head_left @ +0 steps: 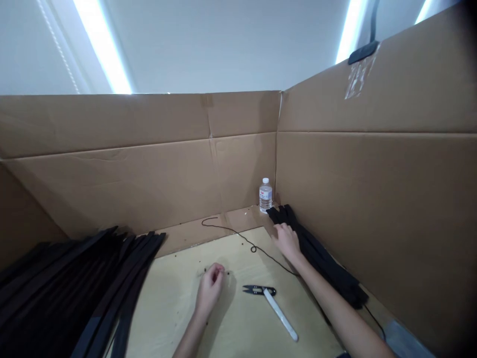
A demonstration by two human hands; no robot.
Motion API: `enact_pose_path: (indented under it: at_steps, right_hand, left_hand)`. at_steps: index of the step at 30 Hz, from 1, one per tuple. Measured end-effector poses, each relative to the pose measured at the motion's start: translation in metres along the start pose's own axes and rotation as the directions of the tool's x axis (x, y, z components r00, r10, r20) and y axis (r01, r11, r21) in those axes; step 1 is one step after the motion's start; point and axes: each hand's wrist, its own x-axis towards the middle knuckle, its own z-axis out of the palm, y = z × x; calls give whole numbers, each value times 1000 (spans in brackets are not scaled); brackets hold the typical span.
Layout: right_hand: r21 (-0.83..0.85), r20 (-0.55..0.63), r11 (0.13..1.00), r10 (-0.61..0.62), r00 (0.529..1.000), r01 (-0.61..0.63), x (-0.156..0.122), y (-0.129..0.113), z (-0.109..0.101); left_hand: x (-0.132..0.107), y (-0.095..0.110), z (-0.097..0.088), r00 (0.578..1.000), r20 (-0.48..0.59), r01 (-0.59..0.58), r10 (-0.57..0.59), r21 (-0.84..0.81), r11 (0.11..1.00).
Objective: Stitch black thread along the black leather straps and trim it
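Head view. Left hand (pixel 210 288) low centre of frame, above the pale board (pixel 167 293): fingers curled, thumb and fingertips drawn close together. Cannot tell whether something small is pinched there. Right hand (pixel 287 242) right of centre, palm down, fingers loosely bent and partly open at the far end of the right-hand black strips (pixel 324 263); no grasp visible, contact uncertain.

Placement: those strips run along the right cardboard wall (pixel 376 199), from right of centre toward the lower right, probably set there for the right hand's reach. A wider spread of black strips (pixel 93 283) fills the lower left, perhaps kept apart as a second pile. Black snips (pixel 257 290) and a white-handled tool (pixel 281 315), its upper end against the snips, lie between the forearms, likely for quick pickup by either hand. The bottle (pixel 265 199) stands upright in the far corner, centre right, presumably out of the elbows' way. Dark cord (pixel 238 232) wanders from mid-frame to the right forearm, one small loop in it; looks simply left lying.

Look of the right-hand strips: long, narrow, flat, matte black; stacked lengthwise, far ends fanned unevenly, near ends bunched.
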Motion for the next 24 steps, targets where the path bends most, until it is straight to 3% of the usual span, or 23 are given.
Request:
enact_pose_path:
  at_steps: [3,7,15,20,24]
  right_hand:
    - [-99,-57,985,139,989,-144,21,25,-16]
    - [-157,-28,960,231,973,-232,32,53,-20]
    - [-179,-25,928,328,944,-327,34,78,-22]
    - [-131,-44,948,286,957,-289,39,65,-25]
    - [-60,-4,994,91,996,-91,40,23,-14]
  left_hand:
    - [1,-18,-16,1000,-27,16,-15,38,999]
    - [-2,-33,-23,998,-52,23,-23,-1,1000]
    - [-7,-37,-22,999,-6,37,-37,-63,997]
    - [-12,-29,-21,998,-13,61,-62,-86,994]
    - [-13,-23,-19,999,-7,50,-51,-79,996]
